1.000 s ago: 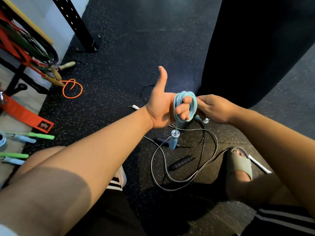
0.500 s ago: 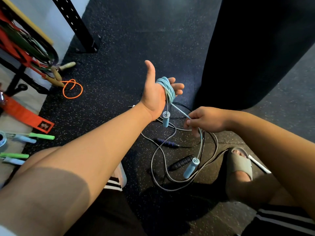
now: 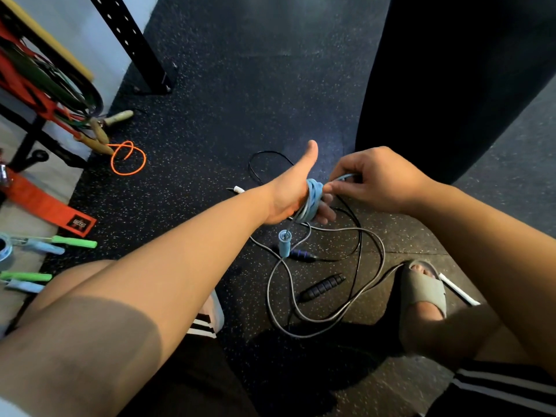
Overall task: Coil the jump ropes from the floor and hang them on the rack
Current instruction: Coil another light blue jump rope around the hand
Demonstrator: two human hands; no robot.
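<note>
mid-frame, the rope (image 3: 313, 201) is wound round the fingers of the left hand (image 3: 288, 194), grip loose, thumb up; one handle (image 3: 284, 243) dangles below. the right hand (image 3: 379, 183) pinches the free end (image 3: 343, 176). lay the last turns snug, side by side, then tuck.

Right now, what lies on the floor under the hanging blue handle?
Grey cord and a purple handle lie there. The blue handle, hanging from the blue rope, hides the purple handle's left end.
</note>
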